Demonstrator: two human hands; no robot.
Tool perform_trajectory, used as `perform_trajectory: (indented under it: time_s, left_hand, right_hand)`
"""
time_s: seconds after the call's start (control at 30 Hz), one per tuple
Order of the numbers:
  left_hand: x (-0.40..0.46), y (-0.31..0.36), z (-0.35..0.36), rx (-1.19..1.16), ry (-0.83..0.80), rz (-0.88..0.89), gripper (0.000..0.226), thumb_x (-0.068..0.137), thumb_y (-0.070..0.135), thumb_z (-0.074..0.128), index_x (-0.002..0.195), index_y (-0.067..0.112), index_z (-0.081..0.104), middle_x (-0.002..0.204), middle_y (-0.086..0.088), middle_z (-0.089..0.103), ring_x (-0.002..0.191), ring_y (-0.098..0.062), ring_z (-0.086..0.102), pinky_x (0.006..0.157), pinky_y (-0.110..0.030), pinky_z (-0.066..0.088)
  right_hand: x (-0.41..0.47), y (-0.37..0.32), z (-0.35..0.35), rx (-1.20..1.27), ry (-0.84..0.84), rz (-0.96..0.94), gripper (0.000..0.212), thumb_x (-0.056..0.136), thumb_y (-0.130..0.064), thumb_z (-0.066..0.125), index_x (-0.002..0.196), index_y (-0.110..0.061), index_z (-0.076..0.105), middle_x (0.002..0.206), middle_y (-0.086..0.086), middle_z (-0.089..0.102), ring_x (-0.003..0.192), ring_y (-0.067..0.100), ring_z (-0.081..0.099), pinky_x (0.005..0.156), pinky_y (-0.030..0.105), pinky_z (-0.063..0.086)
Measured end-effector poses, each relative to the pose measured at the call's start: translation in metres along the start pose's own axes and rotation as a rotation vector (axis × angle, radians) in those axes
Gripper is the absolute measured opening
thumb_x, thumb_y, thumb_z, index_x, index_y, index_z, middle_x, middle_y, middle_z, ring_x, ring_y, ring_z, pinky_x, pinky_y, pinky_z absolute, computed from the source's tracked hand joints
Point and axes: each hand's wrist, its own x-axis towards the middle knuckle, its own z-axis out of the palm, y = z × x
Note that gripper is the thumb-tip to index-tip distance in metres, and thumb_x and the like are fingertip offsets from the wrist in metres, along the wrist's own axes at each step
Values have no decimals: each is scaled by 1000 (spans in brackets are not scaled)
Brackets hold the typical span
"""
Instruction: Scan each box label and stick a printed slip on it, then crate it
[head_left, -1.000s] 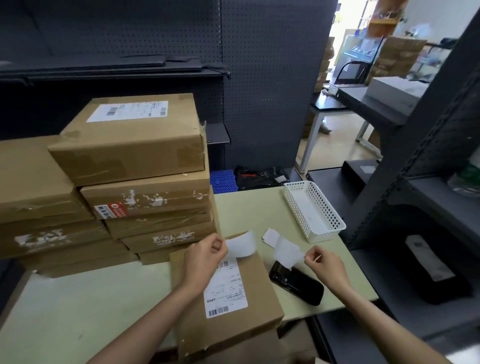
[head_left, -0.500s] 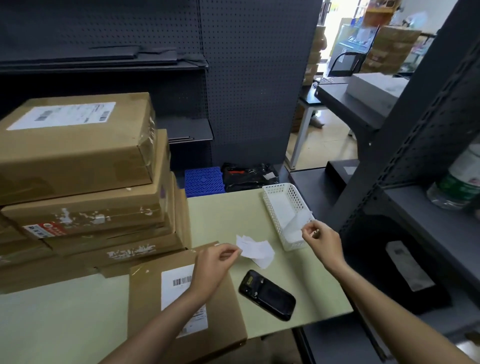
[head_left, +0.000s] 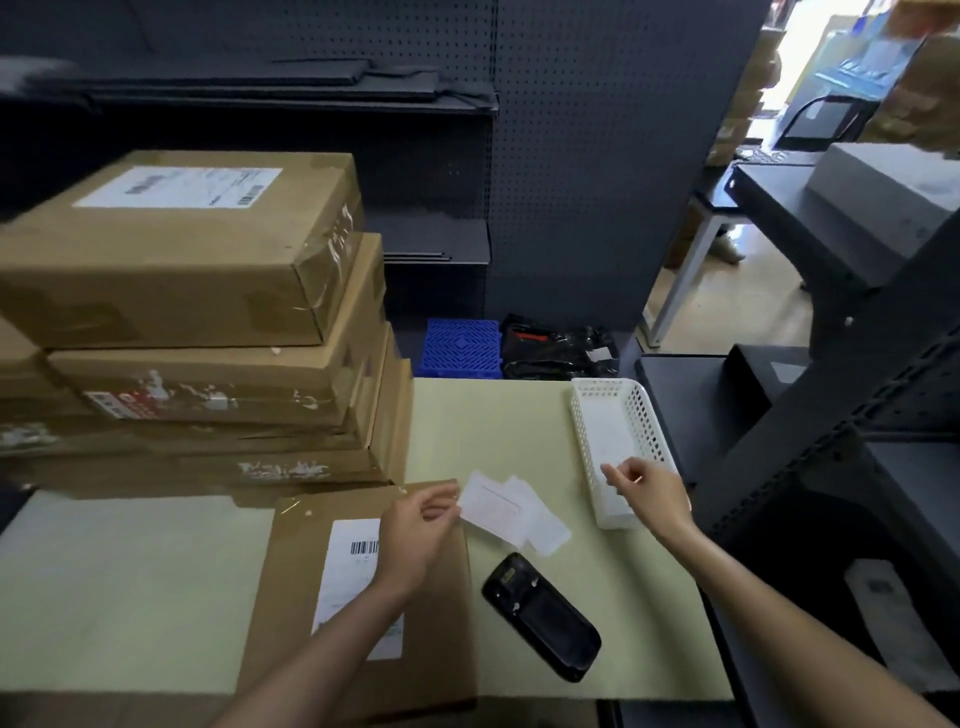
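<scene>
A flat cardboard box (head_left: 291, 613) lies on the pale green table (head_left: 519, 431) in front of me, its white barcode label (head_left: 353, 571) facing up. My left hand (head_left: 421, 525) hovers over the box's far right corner and pinches a white printed slip (head_left: 491, 501) by its left edge. More loose slips (head_left: 545, 530) lie on the table under it. My right hand (head_left: 649, 493) is over the near end of a white perforated basket (head_left: 644, 415), fingers loosely apart, with white paper lying in the basket below. A black handheld scanner (head_left: 540, 616) rests between my arms.
A tall stack of taped cardboard boxes (head_left: 208, 312) fills the table's left half. A blue plastic crate (head_left: 462, 348) and a black bag (head_left: 561, 348) sit beyond the far edge. Dark metal shelving (head_left: 857, 415) stands close on the right.
My right hand carried a peeled white sheet from the table's middle out to the basket and no longer shows it between its fingers. My left hand kept the slip. My view swung right.
</scene>
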Motion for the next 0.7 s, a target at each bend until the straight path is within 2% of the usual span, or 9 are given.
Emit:
perform_trajectory:
  time_s: [0.1,0.17,0.27,0.33,0.43,0.57,0.7]
  left_hand:
    - [1,0,-6,-77,112,-75,11,81,5,71,85,15,74,79,2,73,78,-9,67,75,-20,50]
    - [1,-3,-10,-126,139,-124,9,81,4,71,82,13,74,77,-1,72,76,-13,66,75,-23,52]
    - [1,-11,-20,-223,162,-200,11,80,1,71,79,12,72,71,-6,72,74,-24,68,75,-32,56]
    - [0,-14,-27,-278,175,-236,10,81,-2,70,81,8,70,74,-12,71,74,-29,69,69,-29,57]
    - [-2,-16,-38,-276,180,-263,5,83,0,68,84,4,68,79,-13,71,74,-25,70,62,-20,56]
    - [4,-26,-58,-150,153,-274,1,85,7,68,86,6,68,79,-9,72,72,-21,71,67,-28,58]
    - [17,-38,-78,-67,93,-314,2,87,6,66,86,4,66,77,-11,72,69,-21,71,63,-26,57]
  right_hand:
    - [-16,-19,25,85,-181,-82,28,91,-39,61,77,-18,72,67,-6,68,55,8,59,59,24,46]
    - [-27,-33,39,148,-267,-123,31,92,-43,58,80,-19,74,69,-7,69,54,2,57,58,16,45]
    - [-41,-50,59,261,-331,-157,33,91,-47,57,79,-22,73,69,-2,68,53,1,54,54,12,40]
    - [-46,-59,72,285,-357,-167,23,89,-43,63,76,-26,71,67,-4,66,53,1,52,53,12,39]
    - [-46,-67,89,253,-347,-174,18,88,-31,67,71,-26,67,66,-4,66,48,-2,50,51,10,38]
    - [-37,-74,104,217,-317,-152,21,89,-30,66,69,-25,66,70,3,69,49,0,51,53,18,42]
    - [-30,-75,114,218,-302,-92,26,92,-31,62,69,-19,65,68,-2,67,51,3,53,55,21,43]
